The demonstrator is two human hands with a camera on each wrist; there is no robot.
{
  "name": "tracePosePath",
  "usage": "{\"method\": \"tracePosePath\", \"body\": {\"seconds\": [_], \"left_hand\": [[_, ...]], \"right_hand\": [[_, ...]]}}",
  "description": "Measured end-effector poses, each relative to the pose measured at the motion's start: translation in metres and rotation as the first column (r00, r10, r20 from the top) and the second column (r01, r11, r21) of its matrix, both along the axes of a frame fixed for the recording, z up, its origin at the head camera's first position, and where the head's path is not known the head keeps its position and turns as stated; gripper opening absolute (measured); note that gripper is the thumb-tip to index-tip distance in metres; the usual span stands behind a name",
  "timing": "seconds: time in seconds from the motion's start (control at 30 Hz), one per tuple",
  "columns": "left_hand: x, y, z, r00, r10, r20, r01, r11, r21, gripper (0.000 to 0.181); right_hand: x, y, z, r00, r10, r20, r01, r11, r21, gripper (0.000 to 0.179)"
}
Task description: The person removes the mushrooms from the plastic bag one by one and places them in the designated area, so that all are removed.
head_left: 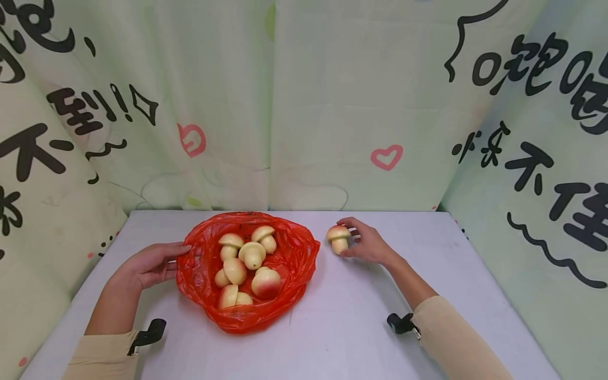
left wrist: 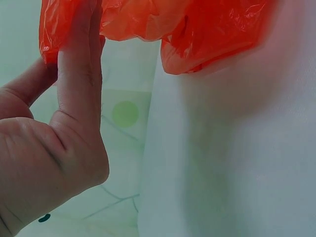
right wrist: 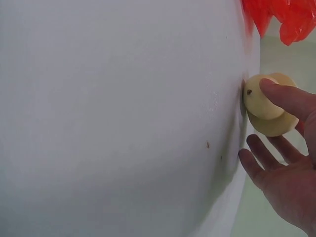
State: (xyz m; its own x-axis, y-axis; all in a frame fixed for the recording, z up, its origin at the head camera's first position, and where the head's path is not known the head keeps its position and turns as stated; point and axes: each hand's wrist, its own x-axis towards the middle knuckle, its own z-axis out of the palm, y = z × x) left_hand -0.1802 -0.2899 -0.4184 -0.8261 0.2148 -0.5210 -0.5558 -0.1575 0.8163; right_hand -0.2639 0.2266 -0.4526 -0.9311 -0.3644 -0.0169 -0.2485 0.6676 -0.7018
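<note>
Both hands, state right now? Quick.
Left hand: closed, pinching the edge of the red, crinkled plastic bag.
Right hand: closed, holding a cream-and-red, round-capped mushroom between thumb and fingers.

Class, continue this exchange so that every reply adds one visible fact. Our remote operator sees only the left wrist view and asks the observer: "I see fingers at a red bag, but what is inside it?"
Observer: In the head view, the red bag holds several mushrooms.
Operator: My view doesn't show the right hand. What does it hold?
Observer: It holds a single mushroom, outside the bag.
Operator: Where does its thumb rest?
Observer: The right wrist view shows it on the mushroom's pale stem.
</note>
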Motion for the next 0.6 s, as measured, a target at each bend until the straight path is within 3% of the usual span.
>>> {"method": "tracePosePath", "body": {"seconds": [0.6], "left_hand": [[0.0025, -0.0006, 0.0018, 1.0, -0.015, -0.018, 0.015, 1.0, 0.027, 0.012]], "right_hand": [[0.0002, 0.0008, -0.0024, 1.0, -0.001, 0.015, 0.002, 1.0, -0.012, 0.078]]}}
